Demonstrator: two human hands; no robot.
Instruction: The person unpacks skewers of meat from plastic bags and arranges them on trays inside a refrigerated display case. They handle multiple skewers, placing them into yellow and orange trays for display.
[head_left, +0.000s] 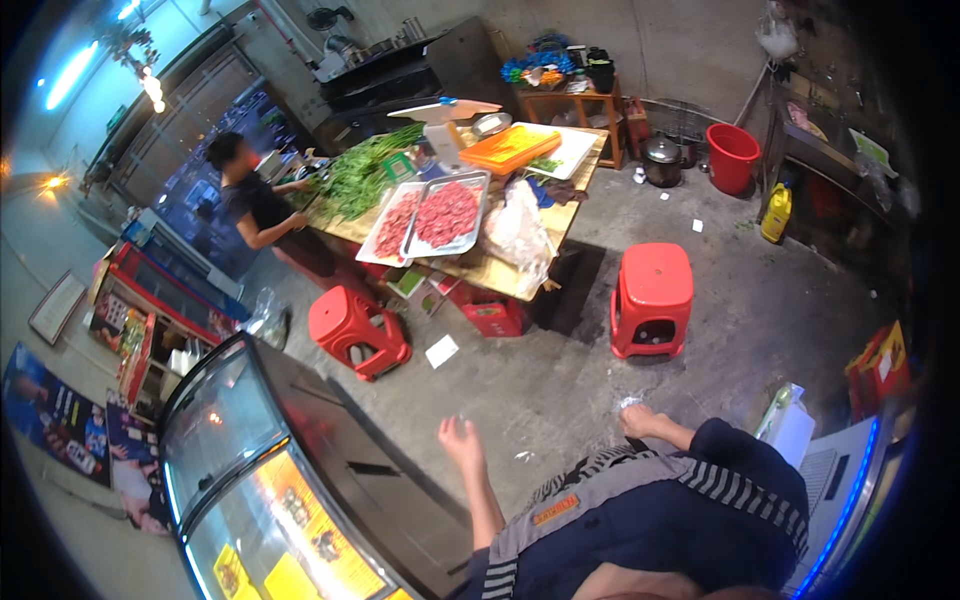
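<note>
My left hand (461, 444) is raised over the concrete floor (480, 397), holding nothing, with its fingers apart. It is nearest to the steel side of a glass-fronted display fridge (360, 450). My right hand (639, 421) is curled in front of my striped apron (630, 480). A small shiny, clear scrap (630, 401) shows at its fingertips; whether it is held or lies on the floor beyond is unclear. Ahead stands a wooden table (517, 279) with two trays of sliced raw meat (448, 214) (397, 223), a heap of leafy greens (360, 172) and a plastic bag (517, 229).
One red plastic stool (652, 281) stands ahead right, another (345, 322) ahead left. Behind the table's left end a person (259, 210) stands near the greens. An orange basket (510, 148) sits on the table. Farther right are a red bucket (731, 161) and a lidded pot (662, 161).
</note>
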